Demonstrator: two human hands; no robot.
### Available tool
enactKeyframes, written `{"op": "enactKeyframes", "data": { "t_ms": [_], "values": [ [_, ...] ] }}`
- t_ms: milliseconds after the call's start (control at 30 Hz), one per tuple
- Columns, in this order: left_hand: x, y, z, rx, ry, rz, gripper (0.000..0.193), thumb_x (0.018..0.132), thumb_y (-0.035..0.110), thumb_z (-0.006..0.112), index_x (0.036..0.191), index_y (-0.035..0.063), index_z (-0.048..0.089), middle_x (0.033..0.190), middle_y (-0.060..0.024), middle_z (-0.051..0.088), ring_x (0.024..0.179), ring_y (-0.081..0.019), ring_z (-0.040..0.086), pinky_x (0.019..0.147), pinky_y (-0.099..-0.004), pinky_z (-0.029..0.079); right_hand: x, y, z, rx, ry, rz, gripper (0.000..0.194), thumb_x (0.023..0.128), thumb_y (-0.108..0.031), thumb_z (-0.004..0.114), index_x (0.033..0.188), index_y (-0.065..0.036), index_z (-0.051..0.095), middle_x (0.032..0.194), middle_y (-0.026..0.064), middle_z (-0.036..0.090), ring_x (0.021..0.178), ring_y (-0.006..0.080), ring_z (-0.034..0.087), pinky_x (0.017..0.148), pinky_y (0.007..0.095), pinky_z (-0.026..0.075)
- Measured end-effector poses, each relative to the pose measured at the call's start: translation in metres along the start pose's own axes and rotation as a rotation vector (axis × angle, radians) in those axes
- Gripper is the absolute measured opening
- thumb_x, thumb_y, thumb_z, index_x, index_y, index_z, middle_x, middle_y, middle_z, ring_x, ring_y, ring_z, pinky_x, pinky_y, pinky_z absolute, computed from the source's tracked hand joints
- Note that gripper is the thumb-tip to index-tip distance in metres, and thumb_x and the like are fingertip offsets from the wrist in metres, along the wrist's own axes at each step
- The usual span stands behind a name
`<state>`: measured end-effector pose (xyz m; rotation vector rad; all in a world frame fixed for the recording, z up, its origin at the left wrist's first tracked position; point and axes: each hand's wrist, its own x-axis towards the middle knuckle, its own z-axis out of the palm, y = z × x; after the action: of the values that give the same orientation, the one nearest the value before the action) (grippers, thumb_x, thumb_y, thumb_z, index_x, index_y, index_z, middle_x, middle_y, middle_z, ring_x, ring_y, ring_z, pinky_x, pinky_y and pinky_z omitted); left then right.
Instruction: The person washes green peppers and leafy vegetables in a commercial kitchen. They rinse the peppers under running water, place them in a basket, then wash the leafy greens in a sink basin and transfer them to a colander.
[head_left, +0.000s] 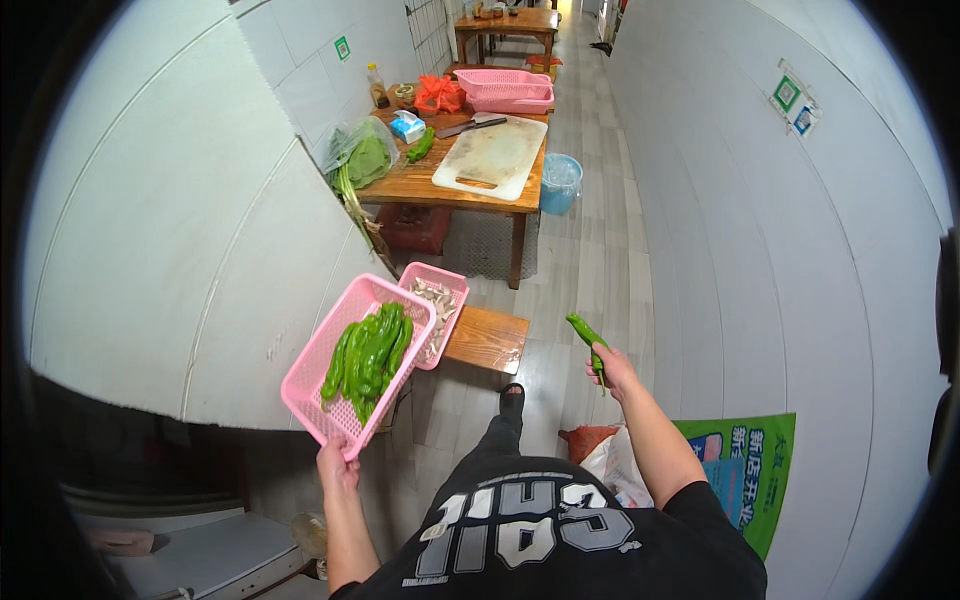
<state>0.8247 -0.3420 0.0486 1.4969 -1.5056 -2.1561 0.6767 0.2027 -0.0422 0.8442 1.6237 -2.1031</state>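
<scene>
My left hand (339, 466) grips the near end of a pink plastic basket (306, 375), which is held up tilted in front of me. Several long green peppers (371, 352) lie heaped inside it. Off to the right, my right hand (616, 370) holds a single green pepper (587, 330) by its lower part, with the pepper pointing away from me. Behind the held basket, a second pink basket (457, 294) contains pale pieces that look like mushrooms or garlic (441, 304); part of it is hidden.
A wooden stool (487, 337) stands ahead. Beyond it, a wooden table (405, 187) bears a white cutting board (495, 154), a knife (469, 127), leafy greens (369, 159), another green pepper (421, 146) and stacked pink baskets (502, 94). A blue bin (560, 187) stands beside it. Bags (611, 461) lie near my right side.
</scene>
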Motion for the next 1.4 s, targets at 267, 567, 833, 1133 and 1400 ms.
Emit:
{"op": "enactKeyframes", "data": {
  "t_ms": [267, 567, 833, 1133, 1400],
  "values": [
    [0.11, 0.027, 0.267, -0.101, -0.209, 0.02, 0.013, 0.089, 0.012, 0.053, 0.093, 0.0, 0.055, 0.069, -0.0094, 0.06, 0.043, -0.0168, 0.054, 0.03, -0.0266, 0.039, 0.052, 0.007, -0.137, 0.023, 0.261, 0.279, 0.031, 0.098, -0.037, 0.054, 0.096, -0.006, 0.053, 0.07, 0.0074, 0.06, 0.053, 0.0184, 0.056, 0.043, 0.0314, 0.044],
    [0.189, 0.042, 0.591, -0.199, -0.221, 0.118, 0.02, 0.092, 0.016, 0.053, 0.101, -0.0018, 0.052, 0.082, -0.0109, 0.062, 0.062, -0.0222, 0.064, 0.039, -0.0285, 0.053, 0.046, 0.017, -0.291, 0.008, 0.323, 0.564, 0.041, 0.097, -0.044, 0.051, 0.085, -0.005, 0.056, 0.061, 0.0095, 0.057, 0.045, 0.0228, 0.055, 0.04, 0.0345, 0.045],
    [0.236, 0.008, 0.708, -0.018, -0.007, 0.004, 0.029, 0.094, 0.027, 0.057, 0.111, 0.0039, 0.057, 0.096, -0.0086, 0.066, 0.069, -0.0196, 0.066, 0.047, -0.0307, 0.057, 0.217, -0.162, -0.338, -0.095, 0.383, 0.502, 0.039, 0.095, -0.044, 0.054, 0.086, -0.005, 0.057, 0.065, 0.009, 0.06, 0.046, 0.0219, 0.057, 0.04, 0.0343, 0.046],
    [0.244, 0.07, 0.638, 0.735, 0.545, 0.536, 0.035, 0.089, 0.033, 0.053, 0.099, 0.0056, 0.071, 0.098, -0.0194, 0.069, 0.091, -0.0379, 0.065, 0.079, -0.0454, 0.05, 0.391, -0.363, -0.182, -0.33, 0.072, 0.183, 0.022, 0.096, -0.029, 0.061, 0.096, -0.007, 0.055, 0.074, 0.0071, 0.063, 0.05, 0.016, 0.058, 0.041, 0.0281, 0.045],
    [0.364, 0.204, 0.706, 1.271, 0.366, 0.813, 0.026, 0.085, 0.026, 0.064, 0.103, 0.0083, 0.069, 0.11, -0.0149, 0.066, 0.11, -0.0322, 0.058, 0.092, -0.0421, 0.048, 0.431, -0.427, -0.037, -0.395, -0.134, 0.232, 0.024, 0.096, -0.031, 0.061, 0.102, -0.008, 0.059, 0.081, 0.0079, 0.066, 0.053, 0.0158, 0.06, 0.045, 0.0265, 0.045]
  ]
}}
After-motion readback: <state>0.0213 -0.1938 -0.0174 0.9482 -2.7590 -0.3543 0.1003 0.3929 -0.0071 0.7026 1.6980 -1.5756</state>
